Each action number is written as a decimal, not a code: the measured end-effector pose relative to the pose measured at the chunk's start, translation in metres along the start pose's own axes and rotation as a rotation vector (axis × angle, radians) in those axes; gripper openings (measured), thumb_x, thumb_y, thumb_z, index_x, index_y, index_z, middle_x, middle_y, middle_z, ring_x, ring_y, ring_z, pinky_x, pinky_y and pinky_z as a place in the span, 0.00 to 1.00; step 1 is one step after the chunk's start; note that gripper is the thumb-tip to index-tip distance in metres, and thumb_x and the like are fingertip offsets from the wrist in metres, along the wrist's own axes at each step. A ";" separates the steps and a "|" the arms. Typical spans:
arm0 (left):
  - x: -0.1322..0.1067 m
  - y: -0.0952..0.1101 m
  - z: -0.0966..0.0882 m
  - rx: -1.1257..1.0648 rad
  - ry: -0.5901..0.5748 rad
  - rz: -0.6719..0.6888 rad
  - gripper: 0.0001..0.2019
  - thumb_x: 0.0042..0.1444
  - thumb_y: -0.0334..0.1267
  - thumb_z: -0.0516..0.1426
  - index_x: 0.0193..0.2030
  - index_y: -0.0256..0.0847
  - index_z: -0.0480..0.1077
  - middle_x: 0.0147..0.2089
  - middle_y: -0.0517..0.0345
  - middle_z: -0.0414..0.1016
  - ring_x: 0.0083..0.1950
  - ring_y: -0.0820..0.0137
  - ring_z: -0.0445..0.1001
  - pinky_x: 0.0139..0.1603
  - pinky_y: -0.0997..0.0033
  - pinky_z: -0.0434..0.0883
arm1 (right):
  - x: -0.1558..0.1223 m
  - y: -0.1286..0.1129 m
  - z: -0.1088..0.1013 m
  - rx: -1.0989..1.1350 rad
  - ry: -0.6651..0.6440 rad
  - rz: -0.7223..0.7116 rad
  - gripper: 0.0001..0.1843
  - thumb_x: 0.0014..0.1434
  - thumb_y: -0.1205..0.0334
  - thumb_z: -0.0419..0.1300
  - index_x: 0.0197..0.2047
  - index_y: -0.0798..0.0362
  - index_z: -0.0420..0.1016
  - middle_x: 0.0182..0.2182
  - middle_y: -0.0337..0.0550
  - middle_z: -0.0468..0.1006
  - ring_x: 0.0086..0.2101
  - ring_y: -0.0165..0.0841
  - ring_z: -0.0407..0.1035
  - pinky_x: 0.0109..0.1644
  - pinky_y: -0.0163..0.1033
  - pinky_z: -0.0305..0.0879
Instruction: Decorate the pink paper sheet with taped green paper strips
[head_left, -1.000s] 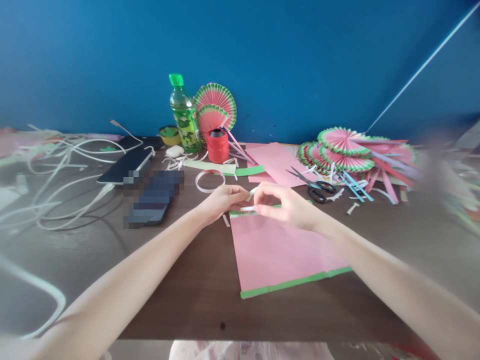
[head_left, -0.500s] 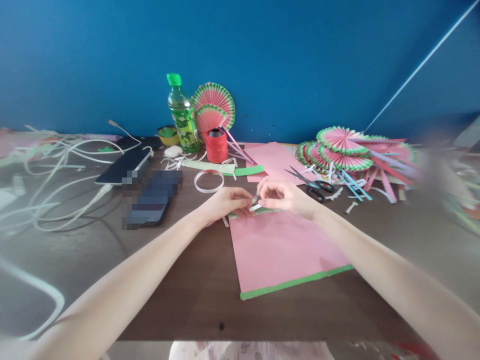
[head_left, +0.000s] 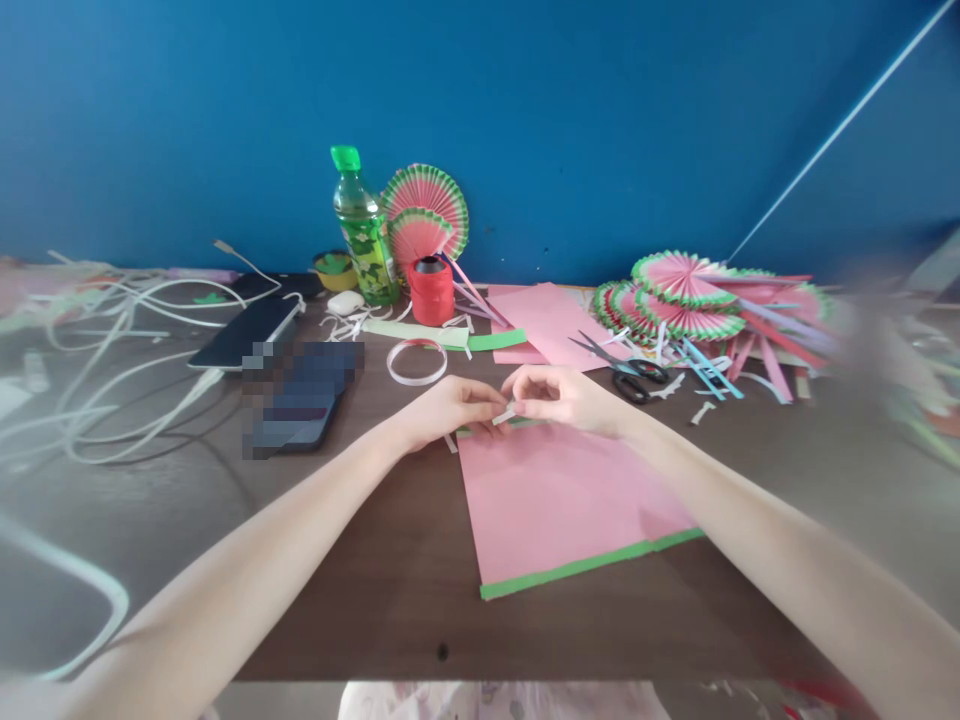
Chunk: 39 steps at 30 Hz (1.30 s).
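A pink paper sheet (head_left: 559, 500) with green strips along its near and far edges lies on the dark wooden table (head_left: 375, 590) in front of me. My left hand (head_left: 450, 405) and my right hand (head_left: 559, 397) meet at the sheet's far left corner. Both are closed in a pinch on a small white strip (head_left: 504, 415) held between their fingertips, just above the far green edge.
Black scissors (head_left: 630, 372), a red ribbon spool (head_left: 432, 290), a green bottle (head_left: 360, 235), a loop of white tape (head_left: 416, 362), and more pink paper (head_left: 551, 320) lie behind. Folded paper fans (head_left: 686, 295) pile at the right. Phones (head_left: 300, 400) and white cables (head_left: 112, 340) fill the left.
Both hands have shifted slightly toward the far edge of the sheet and closed together; the right hand has lowered its fingers onto the white strip.
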<state>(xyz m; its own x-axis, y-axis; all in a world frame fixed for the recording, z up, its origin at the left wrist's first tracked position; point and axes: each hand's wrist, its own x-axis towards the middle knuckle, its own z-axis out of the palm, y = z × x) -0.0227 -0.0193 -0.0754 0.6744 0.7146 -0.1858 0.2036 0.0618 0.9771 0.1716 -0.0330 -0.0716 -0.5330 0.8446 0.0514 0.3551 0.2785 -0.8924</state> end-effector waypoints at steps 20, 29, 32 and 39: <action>-0.001 0.003 0.000 0.004 -0.021 -0.026 0.09 0.49 0.37 0.57 0.34 0.33 0.72 0.29 0.53 0.76 0.29 0.73 0.74 0.35 0.74 0.69 | 0.001 0.004 0.002 -0.067 0.000 -0.031 0.11 0.52 0.55 0.57 0.28 0.54 0.63 0.26 0.36 0.65 0.26 0.26 0.58 0.30 0.34 0.56; -0.001 0.004 0.001 0.019 -0.008 -0.035 0.09 0.49 0.36 0.57 0.34 0.32 0.72 0.29 0.53 0.77 0.29 0.73 0.74 0.35 0.73 0.70 | 0.002 0.007 0.003 -0.084 0.012 -0.037 0.11 0.52 0.55 0.57 0.28 0.54 0.64 0.25 0.37 0.65 0.25 0.26 0.59 0.29 0.34 0.56; -0.001 0.003 0.000 0.030 -0.011 -0.030 0.09 0.49 0.36 0.56 0.35 0.33 0.72 0.29 0.53 0.77 0.29 0.73 0.74 0.35 0.73 0.70 | 0.002 0.005 0.003 -0.090 0.008 -0.034 0.11 0.52 0.55 0.56 0.28 0.54 0.64 0.25 0.37 0.66 0.25 0.26 0.59 0.30 0.34 0.56; -0.001 0.003 0.000 0.040 -0.015 -0.028 0.10 0.49 0.36 0.56 0.36 0.32 0.73 0.30 0.51 0.77 0.30 0.72 0.75 0.35 0.73 0.70 | 0.002 0.007 0.003 -0.116 0.024 -0.031 0.11 0.52 0.54 0.56 0.28 0.54 0.64 0.25 0.37 0.66 0.26 0.27 0.59 0.30 0.34 0.56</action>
<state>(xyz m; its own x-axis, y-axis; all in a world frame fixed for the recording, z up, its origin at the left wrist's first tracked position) -0.0226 -0.0199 -0.0726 0.6786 0.7023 -0.2150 0.2507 0.0536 0.9666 0.1709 -0.0310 -0.0786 -0.5274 0.8448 0.0901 0.4257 0.3545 -0.8325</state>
